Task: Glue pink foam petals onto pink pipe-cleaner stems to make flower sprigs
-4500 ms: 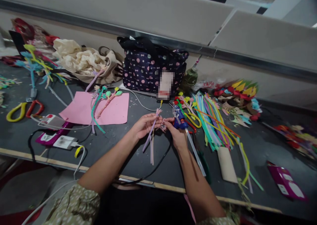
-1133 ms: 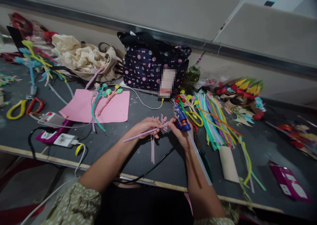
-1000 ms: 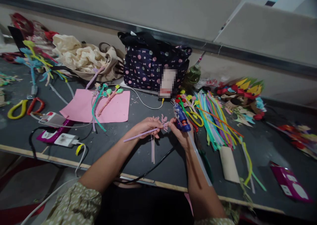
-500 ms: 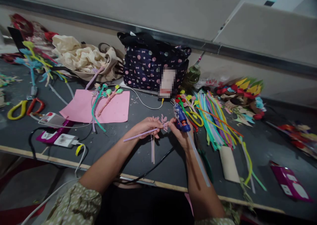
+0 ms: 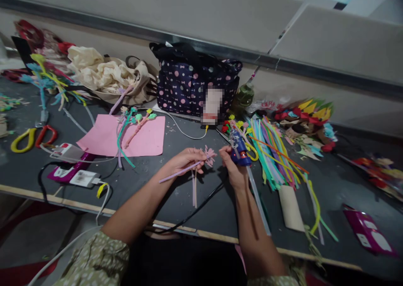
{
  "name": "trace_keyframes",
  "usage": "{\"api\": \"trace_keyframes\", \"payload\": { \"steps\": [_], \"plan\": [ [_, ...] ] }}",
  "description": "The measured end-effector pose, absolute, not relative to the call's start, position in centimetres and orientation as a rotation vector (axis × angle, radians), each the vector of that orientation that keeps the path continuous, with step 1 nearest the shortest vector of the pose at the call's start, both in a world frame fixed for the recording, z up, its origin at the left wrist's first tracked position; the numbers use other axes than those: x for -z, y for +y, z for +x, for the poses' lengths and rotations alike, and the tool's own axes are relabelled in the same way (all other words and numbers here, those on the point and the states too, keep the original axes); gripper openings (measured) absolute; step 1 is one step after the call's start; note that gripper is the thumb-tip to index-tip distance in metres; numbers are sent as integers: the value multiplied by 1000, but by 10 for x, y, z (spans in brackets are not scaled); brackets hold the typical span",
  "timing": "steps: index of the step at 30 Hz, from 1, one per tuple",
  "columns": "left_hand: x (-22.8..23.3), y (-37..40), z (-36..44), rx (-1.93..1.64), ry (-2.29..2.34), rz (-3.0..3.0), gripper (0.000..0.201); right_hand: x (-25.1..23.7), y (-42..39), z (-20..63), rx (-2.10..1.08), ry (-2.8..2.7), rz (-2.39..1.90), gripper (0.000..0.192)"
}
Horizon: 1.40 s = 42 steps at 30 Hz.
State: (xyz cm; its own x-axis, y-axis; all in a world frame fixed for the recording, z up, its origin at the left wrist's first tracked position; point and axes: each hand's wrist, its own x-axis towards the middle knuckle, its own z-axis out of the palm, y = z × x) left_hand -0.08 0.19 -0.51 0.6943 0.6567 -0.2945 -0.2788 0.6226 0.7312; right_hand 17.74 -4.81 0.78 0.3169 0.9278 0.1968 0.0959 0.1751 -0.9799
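Grasping a pink-lilac pipe-cleaner flower (image 5: pixel 210 156) in left hand (image 5: pixel 186 159), thumb and fingers closed just behind the blossom; grasping a blue glue gun (image 5: pixel 241 150) in right hand (image 5: pixel 234 169), with index and thumb tips bunched, too small to tell if pinching anything else; flower located above the bench (image 5: pixel 214 219), blossom end pointing right into the gap between hands, nearer the left, just left of the right fingertips, not touching; long axis sloping down-left toward the bench's near edge; gun nozzle aimed at the far edge, clear glue stick (image 5: pixel 258 200) trailing back toward the near edge; below left hand, two pale pipe-cleaner stems (image 5: pixel 194 191), roughly square to near edge, cannot tell if held or lying; along far edge, navy polka-dot bag (image 5: pixel 179 84), contents hidden; left of it, beige tote (image 5: pixel 143 78) with cream cloth (image 5: pixel 91 66) bunched inside; right of it, green bottle (image 5: pixel 244 95), cannot tell contents.
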Motion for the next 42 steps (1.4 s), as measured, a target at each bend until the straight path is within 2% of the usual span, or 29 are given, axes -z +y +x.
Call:
{"api": "trace_keyframes", "payload": {
  "steps": [10,17,24,36,42],
  "plan": [
    [4,4,-3,-810,573,575,24,0,-44,178,-811,-909,-1195,34],
    [0,5,-3,-844,563,540,23,4,-45,175,-833,-961,-1220,34],
    [-1,4,-3,-831,590,555,14,6,-47,173,-817,-1044,-1257,31],
    [-3,4,1,-1083,789,562,22,4,-56,165,-1089,-1190,-1192,42],
    [-1,7,0,-1184,808,529,24,3,-60,159,-1102,-1270,-1254,44]
  ]
}}
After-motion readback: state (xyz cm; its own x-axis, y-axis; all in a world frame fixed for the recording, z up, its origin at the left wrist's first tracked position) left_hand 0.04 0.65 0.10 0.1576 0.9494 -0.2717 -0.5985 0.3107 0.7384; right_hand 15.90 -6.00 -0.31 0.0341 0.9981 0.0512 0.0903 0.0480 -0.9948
